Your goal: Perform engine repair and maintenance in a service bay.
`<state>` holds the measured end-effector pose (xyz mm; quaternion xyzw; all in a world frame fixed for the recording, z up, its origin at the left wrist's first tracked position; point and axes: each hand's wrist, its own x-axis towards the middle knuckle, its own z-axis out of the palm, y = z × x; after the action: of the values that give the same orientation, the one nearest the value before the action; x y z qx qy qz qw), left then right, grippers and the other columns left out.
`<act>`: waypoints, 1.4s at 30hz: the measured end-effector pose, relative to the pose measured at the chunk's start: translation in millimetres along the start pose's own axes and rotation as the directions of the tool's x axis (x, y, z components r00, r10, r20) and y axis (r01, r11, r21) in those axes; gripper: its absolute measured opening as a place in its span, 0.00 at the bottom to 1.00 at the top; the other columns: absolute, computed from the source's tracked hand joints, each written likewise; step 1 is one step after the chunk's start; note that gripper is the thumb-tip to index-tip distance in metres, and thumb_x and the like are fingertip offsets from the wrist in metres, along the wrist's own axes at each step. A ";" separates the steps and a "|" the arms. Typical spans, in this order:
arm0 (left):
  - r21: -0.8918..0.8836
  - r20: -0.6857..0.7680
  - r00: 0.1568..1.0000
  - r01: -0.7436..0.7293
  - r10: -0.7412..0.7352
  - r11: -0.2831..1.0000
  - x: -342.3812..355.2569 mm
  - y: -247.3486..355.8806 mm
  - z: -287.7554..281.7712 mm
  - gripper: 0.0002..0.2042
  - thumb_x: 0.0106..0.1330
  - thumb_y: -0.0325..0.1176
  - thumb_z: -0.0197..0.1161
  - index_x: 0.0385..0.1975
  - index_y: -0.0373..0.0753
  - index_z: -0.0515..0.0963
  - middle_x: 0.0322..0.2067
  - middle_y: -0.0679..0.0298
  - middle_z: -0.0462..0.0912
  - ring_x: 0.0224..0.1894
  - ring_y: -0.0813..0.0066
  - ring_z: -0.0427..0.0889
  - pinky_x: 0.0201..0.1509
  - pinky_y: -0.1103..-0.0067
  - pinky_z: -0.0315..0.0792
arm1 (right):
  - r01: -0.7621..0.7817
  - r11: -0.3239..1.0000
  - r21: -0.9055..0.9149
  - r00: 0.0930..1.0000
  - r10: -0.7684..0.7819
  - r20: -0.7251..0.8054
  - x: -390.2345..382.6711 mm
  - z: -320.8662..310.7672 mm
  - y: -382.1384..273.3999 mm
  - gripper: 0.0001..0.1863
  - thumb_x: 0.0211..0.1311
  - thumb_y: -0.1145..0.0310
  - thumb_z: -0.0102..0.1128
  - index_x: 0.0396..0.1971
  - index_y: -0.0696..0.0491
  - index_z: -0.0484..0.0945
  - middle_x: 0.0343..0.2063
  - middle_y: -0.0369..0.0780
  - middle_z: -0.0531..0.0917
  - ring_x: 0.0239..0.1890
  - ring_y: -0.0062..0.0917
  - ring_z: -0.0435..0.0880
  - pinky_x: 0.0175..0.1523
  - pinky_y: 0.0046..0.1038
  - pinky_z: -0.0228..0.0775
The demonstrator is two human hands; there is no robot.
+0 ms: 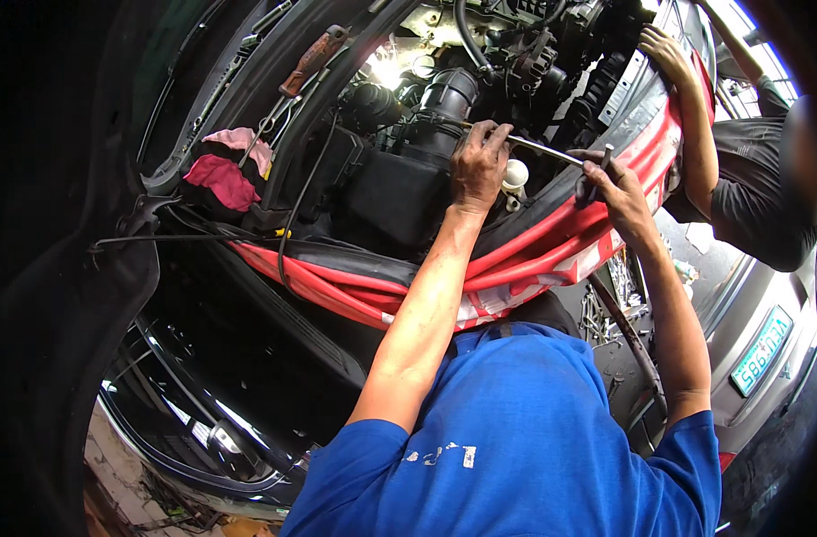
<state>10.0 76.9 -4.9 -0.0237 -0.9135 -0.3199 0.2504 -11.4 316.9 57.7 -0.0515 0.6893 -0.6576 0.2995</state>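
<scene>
In the engine bay, my left hand [478, 166] grips the far part of a long steel tool [538, 143] beside the black ribbed intake duct [444, 97], above the black airbox [389, 199]. My right hand [610, 192] is closed on the dark handle at the tool's near end. A white-capped reservoir [515, 174] sits just right of my left hand. A red-and-black padded fender cover [346, 295] runs along the bay's front edge, below both hands.
A co-worker [748, 170] reaches into the bay from the right. An orange-handled screwdriver [312, 63] and pink rags [216, 186] rest on the left. Scattered tools [610, 304] lie on the floor. A silver car [740, 304] stands behind at the right.
</scene>
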 end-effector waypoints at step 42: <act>0.436 -0.156 0.947 0.321 -0.281 0.841 5.6 -55.1 -43.9 0.30 0.64 0.54 0.64 0.55 0.32 0.77 0.56 0.48 0.77 0.58 0.51 0.76 0.64 0.62 0.65 | 0.628 0.218 -0.747 0.677 -0.626 0.387 37.3 -5.9 3.6 0.14 0.59 0.70 0.65 0.43 0.60 0.77 0.24 0.43 0.77 0.26 0.36 0.74 0.38 0.32 0.66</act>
<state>13.3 6.3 -4.4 0.1931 -0.9434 -0.1327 0.2346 -43.4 305.2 41.1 -0.4616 0.8319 -0.3033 -0.0542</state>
